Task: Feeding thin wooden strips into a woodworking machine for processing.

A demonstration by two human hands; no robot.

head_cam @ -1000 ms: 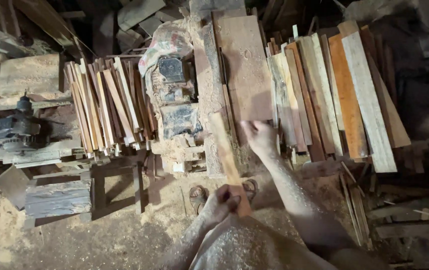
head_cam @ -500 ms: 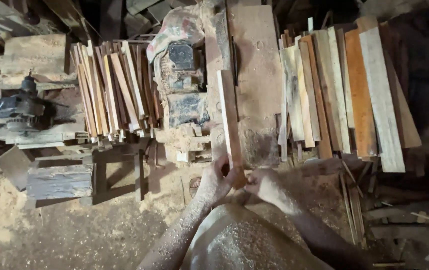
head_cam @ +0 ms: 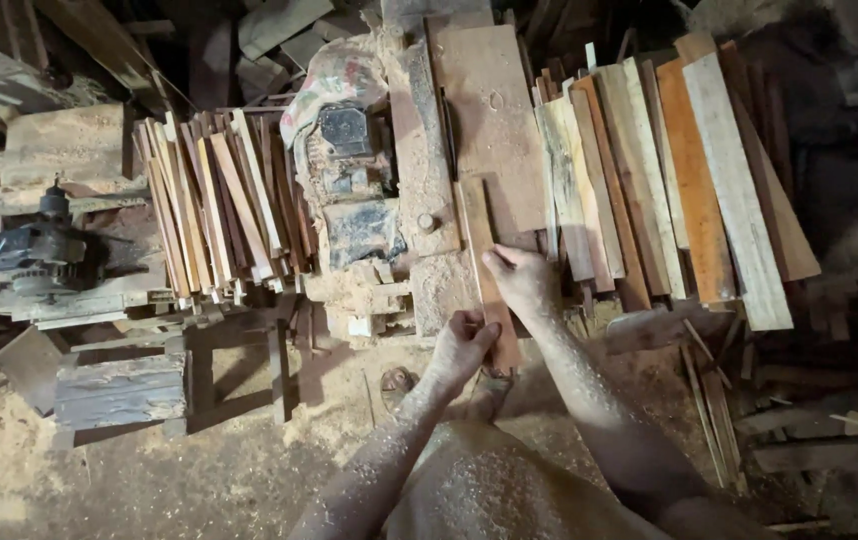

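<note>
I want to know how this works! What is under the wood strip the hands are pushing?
The wood strip lies on a dusty saw table, held by the left hand and right hand. A blade cannot be seen; the strip covers that spot.

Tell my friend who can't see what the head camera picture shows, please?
Both hands, left hand and right hand, hold a narrow wooden strip flat on a sawdust-covered saw table. Stacks of planks lie to the right, thinner slats to the left.

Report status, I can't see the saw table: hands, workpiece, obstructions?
Left hand grips the wooden strip's near end. Right hand presses it flat on the saw table. Nothing ahead of it.
</note>
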